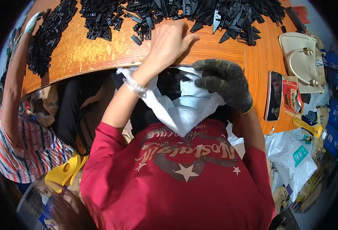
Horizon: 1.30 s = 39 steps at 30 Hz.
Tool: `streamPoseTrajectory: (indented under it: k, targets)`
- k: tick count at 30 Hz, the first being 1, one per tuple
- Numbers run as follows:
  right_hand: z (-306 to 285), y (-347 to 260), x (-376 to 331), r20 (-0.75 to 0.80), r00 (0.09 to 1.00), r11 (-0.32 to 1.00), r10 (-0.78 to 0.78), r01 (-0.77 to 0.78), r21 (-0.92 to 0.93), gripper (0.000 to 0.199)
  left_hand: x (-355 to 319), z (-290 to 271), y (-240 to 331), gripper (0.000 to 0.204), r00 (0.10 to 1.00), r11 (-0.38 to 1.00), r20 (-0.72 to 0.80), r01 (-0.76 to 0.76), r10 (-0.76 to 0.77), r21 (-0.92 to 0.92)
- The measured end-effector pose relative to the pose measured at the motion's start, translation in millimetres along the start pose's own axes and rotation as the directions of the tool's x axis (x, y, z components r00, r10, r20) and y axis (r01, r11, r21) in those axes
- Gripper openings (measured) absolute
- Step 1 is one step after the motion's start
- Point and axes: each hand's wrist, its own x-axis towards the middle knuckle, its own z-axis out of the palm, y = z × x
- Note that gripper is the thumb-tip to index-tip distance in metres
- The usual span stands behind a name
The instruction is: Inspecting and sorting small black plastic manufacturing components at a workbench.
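Reaching w/ our bare left hand [171, 40], fingers curled at the table [81, 53] edge by black plastic parts [230, 17]; can't tell if gripping. Gloved right hand [224, 82] pinches white bag [184, 109] below the edge.

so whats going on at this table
A person in a red printed shirt sits at a wooden table with a white plastic bag held open at the table's edge. The bare left hand rests on the table edge beside a heap of small black plastic parts. The right hand, in a dark knit glove, grips the bag's rim. To the left, another person in a striped top reaches a gloved hand to a second heap of parts. A phone and cream handbag lie on the right.
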Motion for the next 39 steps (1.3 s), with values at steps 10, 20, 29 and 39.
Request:
streamPoseTrajectory:
  k: [10,20,29,39]
  targets:
    - [-13.3,27.0,14.9,-0.110,0.893,0.546,-0.436,0.166,-0.821,0.047,-25.7,-7.3,-4.3,0.023,0.999,0.999,-0.040,-0.012,0.011,-0.036]
    - [-7.4,19.4,33.7,-0.120,0.956,0.867,-0.268,0.185,-0.463,0.026,-28.5,-29.4,-30.7,0.039,0.927,0.989,-0.355,-0.077,0.117,0.124]
    - [-4.5,21.4,29.8,-0.160,0.974,0.900,-0.162,0.079,-0.429,0.028,-10.1,-24.3,-45.7,0.027,0.913,0.949,-0.350,-0.101,0.208,0.300]
    - [-8.5,39.1,26.6,-0.170,0.921,0.757,-0.351,0.172,-0.630,0.022,-22.3,6.3,-20.3,0.021,0.933,0.938,-0.221,-0.319,0.285,-0.135]
